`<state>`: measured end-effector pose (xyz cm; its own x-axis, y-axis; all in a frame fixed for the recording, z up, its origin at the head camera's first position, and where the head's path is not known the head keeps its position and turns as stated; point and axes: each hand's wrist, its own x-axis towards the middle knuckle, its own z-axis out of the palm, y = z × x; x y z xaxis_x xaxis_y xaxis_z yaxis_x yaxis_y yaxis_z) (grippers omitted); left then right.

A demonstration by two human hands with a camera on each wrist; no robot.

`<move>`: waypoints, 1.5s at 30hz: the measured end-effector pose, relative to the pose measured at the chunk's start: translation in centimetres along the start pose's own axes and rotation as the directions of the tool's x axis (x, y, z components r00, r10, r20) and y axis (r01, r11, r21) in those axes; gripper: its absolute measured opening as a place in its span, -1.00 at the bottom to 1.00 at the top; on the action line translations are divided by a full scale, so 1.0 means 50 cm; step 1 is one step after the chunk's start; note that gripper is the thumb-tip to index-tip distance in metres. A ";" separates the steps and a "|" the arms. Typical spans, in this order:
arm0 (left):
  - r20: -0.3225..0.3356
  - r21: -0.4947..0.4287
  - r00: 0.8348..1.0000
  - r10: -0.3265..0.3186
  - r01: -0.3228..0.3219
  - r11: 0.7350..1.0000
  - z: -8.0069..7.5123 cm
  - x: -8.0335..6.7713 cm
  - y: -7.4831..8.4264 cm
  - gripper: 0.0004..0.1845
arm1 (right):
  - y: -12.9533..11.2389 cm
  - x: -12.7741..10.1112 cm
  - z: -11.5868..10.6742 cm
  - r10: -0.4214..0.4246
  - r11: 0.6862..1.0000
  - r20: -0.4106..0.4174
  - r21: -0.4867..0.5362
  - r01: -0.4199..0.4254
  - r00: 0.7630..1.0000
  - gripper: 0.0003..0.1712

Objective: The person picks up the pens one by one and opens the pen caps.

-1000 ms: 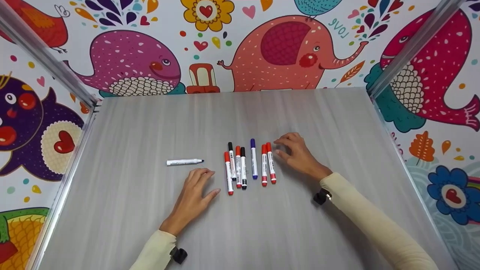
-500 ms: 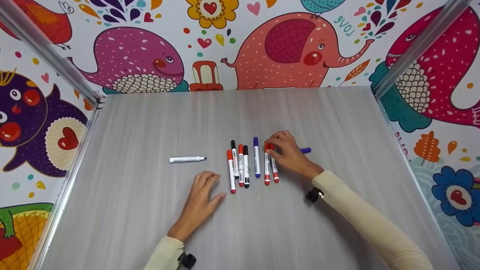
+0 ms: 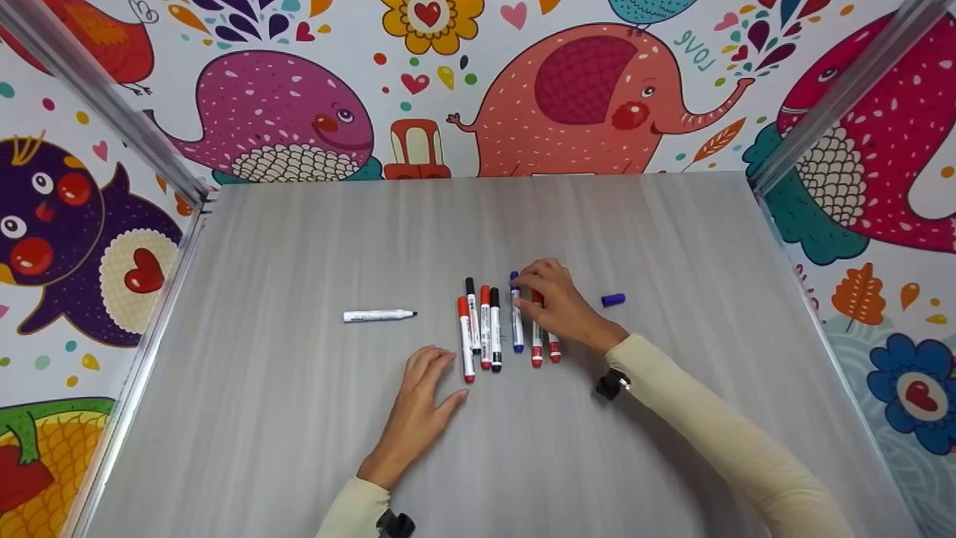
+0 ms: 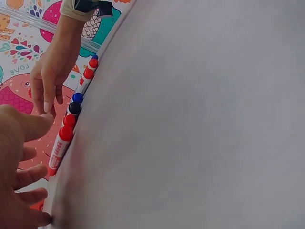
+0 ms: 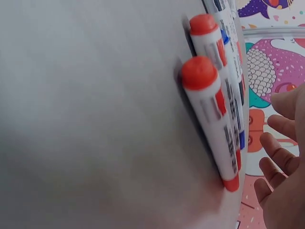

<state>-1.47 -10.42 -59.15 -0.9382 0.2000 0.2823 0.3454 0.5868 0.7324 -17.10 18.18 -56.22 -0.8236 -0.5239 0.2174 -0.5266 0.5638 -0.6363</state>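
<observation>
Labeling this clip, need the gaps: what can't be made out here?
Head: top of the rightmost red marker, behind the right hand.
Head: whether that hand touches the blue marker; it covers the spot.
Head: print on the uncapped marker, too small.
Left wrist: part of the left hand, cut off by the left edge.

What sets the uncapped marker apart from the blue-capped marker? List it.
The uncapped marker has its dark tip bare; the blue-capped marker wears its cap.
The uncapped marker lies crosswise in the head view, far from the right hand; the blue-capped marker lies lengthwise, close to it.
Both are mostly white.
</observation>
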 end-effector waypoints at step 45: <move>-0.087 0.106 0.996 0.035 -0.026 0.994 0.067 0.019 0.003 -0.40 | -0.066 0.071 0.118 -0.091 0.987 0.113 -0.125 0.105 0.989 -0.47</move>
<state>-2.39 -7.50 -60.83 -0.9203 0.1519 0.3606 0.3657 0.6615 0.6547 -17.04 10.71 -57.72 -0.7434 -0.6416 0.1892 -0.6320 0.5812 -0.5126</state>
